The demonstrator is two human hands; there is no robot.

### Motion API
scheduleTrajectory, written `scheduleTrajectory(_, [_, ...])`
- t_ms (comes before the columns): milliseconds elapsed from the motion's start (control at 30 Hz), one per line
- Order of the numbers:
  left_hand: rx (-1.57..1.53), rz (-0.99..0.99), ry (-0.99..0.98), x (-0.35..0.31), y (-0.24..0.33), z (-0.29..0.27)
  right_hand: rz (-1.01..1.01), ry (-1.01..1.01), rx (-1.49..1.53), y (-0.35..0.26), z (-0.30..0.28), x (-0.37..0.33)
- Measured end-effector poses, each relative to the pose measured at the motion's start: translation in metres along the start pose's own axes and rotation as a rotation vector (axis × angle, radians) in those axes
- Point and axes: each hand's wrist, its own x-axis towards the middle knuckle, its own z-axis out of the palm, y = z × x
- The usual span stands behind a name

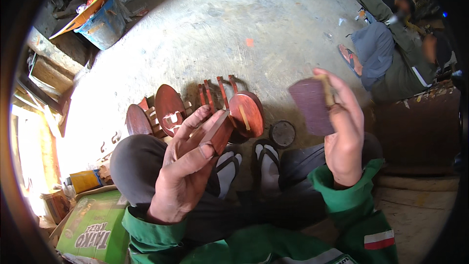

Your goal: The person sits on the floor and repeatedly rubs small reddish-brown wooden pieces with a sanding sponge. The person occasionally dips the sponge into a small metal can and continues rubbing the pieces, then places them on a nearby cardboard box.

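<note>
My left hand (pixel 183 168) holds a small reddish-brown wooden piece (pixel 218 132) between thumb and fingers, tilted up over my knees. My right hand (pixel 344 134) is raised and grips a dark purple-brown sheet of sandpaper (pixel 310 106) wrapped on a small wooden block. The two hands are apart, the sandpaper not touching the wooden piece. Both sleeves are green. My feet in sandals (pixel 266 161) rest on the concrete floor below.
Several reddish oval wooden parts (pixel 169 103) and slats (pixel 222 90) lie on the floor ahead, beside a round dark lid (pixel 282 133). A blue tub (pixel 105 24) sits far left, a green carton (pixel 95 225) at lower left. Another person (pixel 391 44) sits at the upper right.
</note>
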Motion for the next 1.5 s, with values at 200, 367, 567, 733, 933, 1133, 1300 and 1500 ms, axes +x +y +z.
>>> scheduleTrajectory(200, [-0.076,0.070,-0.054,0.004,-0.005,-0.002,0.325,0.024,0.546,0.007,-0.007,-0.010])
scheduleTrajectory(367, [0.012,0.001,-0.011,0.001,-0.002,0.002,0.311,-0.028,0.408,0.003,-0.011,-0.010])
scheduleTrajectory(567, [0.315,0.020,0.106,0.000,-0.006,0.010,-0.143,-0.045,-0.276,0.013,-0.002,-0.015])
scheduleTrajectory(733, [0.350,0.075,0.116,-0.004,-0.009,0.011,-0.537,-0.170,-0.720,0.020,0.006,-0.024])
scheduleTrajectory(933, [0.443,0.138,0.071,-0.002,-0.010,0.006,-0.564,-0.130,-0.780,0.020,0.008,-0.019])
scheduleTrajectory(1133, [0.797,0.430,-0.062,-0.005,-0.018,0.006,-0.472,-0.155,-0.629,0.005,-0.007,-0.011])
scheduleTrajectory(1300, [1.082,0.501,-0.161,-0.007,-0.020,0.007,-0.522,-0.347,-0.645,0.005,-0.005,-0.011])
scheduleTrajectory(1500, [1.198,0.527,-0.238,-0.008,-0.019,0.006,-0.527,-0.346,-0.772,0.001,-0.005,-0.015])
